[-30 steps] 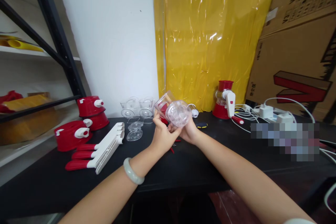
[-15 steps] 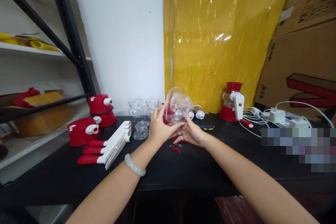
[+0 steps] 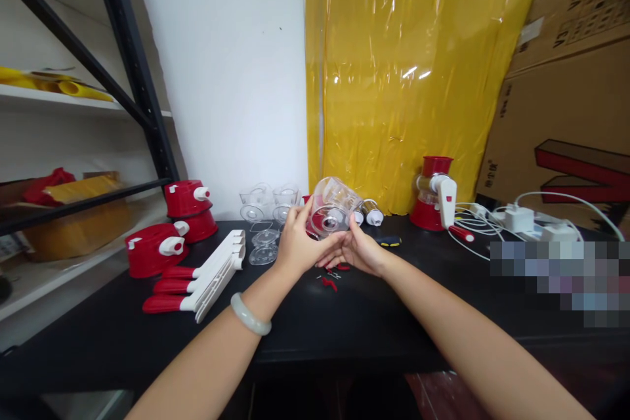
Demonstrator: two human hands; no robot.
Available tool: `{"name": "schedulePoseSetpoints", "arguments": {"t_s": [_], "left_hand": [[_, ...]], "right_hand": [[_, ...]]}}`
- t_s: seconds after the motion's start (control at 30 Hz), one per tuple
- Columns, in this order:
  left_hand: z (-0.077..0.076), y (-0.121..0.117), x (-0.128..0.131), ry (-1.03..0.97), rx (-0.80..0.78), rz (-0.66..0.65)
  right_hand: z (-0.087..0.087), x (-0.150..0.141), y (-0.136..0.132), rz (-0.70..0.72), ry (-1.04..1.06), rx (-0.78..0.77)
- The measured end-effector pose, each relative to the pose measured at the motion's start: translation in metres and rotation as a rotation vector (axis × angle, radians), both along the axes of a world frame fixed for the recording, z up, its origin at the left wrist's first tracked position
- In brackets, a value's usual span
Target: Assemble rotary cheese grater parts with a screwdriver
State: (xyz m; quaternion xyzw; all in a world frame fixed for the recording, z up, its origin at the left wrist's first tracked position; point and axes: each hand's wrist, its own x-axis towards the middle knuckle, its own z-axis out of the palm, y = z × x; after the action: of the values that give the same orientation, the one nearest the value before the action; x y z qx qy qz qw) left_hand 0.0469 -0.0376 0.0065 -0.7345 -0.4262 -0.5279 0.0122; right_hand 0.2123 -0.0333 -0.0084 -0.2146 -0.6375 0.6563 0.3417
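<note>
A clear plastic grater housing (image 3: 335, 200) is held up above the black table between both hands. It is tilted, with a round end turned toward me. My left hand (image 3: 299, 239) grips its left side, fingers behind and thumb across the lower edge. My right hand (image 3: 361, 251) closes on the lower right side, thumb up against the plastic. Below the hands lie small red plastic pieces (image 3: 329, 284) and a few small metal pins. Behind the housing, metal grater drums (image 3: 373, 213) with white ends are partly hidden.
White crank handles with red grips (image 3: 207, 279) and red grater bases (image 3: 156, 251) stand left. Clear plastic parts (image 3: 264, 246) sit left of my hands. An assembled red grater (image 3: 433, 197), a dark-and-yellow tool (image 3: 390, 241) and white cables with chargers (image 3: 519, 218) are right.
Both hands have turned the clear housing, so its round end now faces me and its wide opening points away. It sits slightly lower. The view has shifted a little.
</note>
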Motion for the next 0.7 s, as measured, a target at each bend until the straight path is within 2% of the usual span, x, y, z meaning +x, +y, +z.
{"name": "schedulePoseSetpoints", "arguments": {"t_s": [0.4, 0.47, 0.57, 0.7], "left_hand": [[0.001, -0.001, 0.0, 0.011, -0.024, -0.009], [0.002, 0.001, -0.001, 0.015, -0.035, -0.002], [0.002, 0.006, -0.006, 0.014, -0.048, 0.02], [0.003, 0.015, -0.014, 0.011, -0.06, 0.05]], "right_hand": [[-0.001, 0.0, 0.001, -0.037, -0.043, 0.008], [0.001, 0.002, 0.005, -0.115, -0.071, 0.036], [0.01, 0.016, 0.018, -0.32, -0.164, 0.158], [0.027, 0.053, 0.04, -0.604, -0.52, 0.433]]}}
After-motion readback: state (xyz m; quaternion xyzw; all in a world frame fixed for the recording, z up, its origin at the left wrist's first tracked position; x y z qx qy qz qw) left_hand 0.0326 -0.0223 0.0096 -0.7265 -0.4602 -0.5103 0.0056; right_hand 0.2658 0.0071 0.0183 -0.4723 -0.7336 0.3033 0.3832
